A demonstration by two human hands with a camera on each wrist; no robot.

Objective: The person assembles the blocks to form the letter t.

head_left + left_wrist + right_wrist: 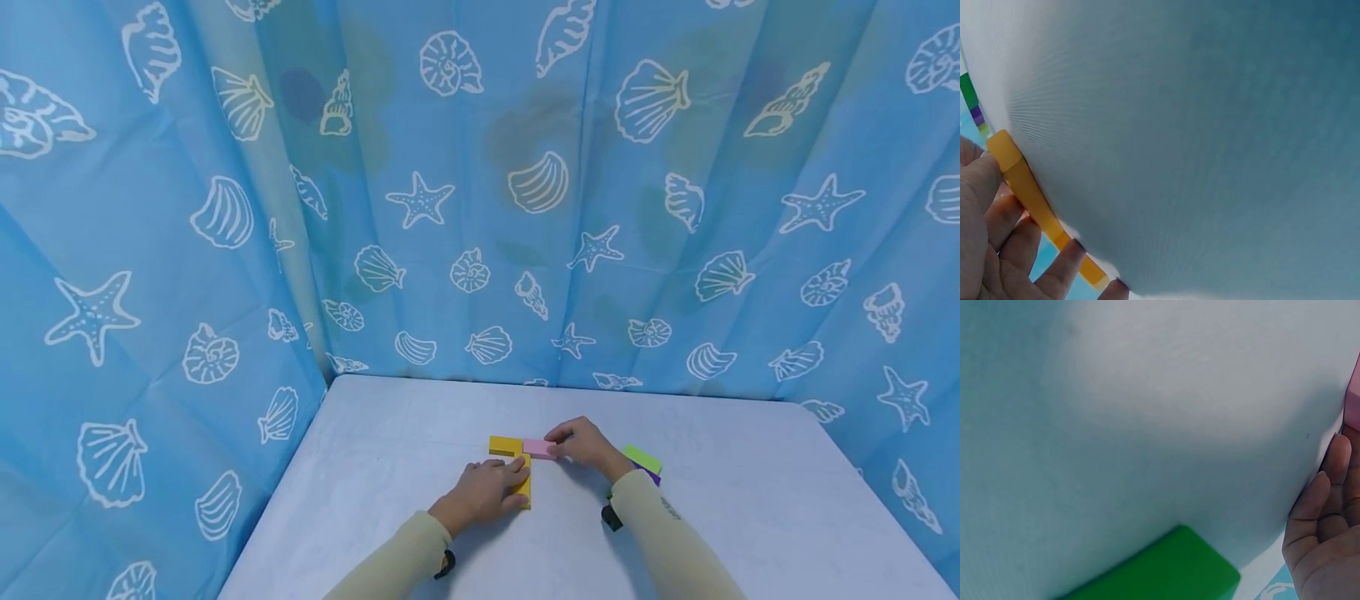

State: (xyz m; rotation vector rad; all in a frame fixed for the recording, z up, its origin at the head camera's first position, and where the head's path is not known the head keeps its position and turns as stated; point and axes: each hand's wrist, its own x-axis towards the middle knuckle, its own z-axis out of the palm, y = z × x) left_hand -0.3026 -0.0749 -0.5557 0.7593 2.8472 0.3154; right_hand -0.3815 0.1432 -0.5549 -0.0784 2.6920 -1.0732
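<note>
In the head view, my left hand (491, 490) holds an upright yellow block (526, 493) low on the white table, thumb by its near end and fingers reaching across it. The left wrist view shows my left hand (1013, 250) along a row of yellow blocks (1034, 199). My right hand (587, 443) pinches a pink block (537, 448) at its right end. That pink block lies beside another yellow block (505, 446), above the held one. In the right wrist view, my right hand (1329, 531) is partly cut off, its fingers by the pink block (1352, 403).
Under and beyond my right forearm lie a lime green block (642, 459) and a purple block (651, 476), partly hidden. A green block (1166, 569) appears close up in the right wrist view. A blue shell-patterned curtain (480, 208) surrounds the white table (405, 425).
</note>
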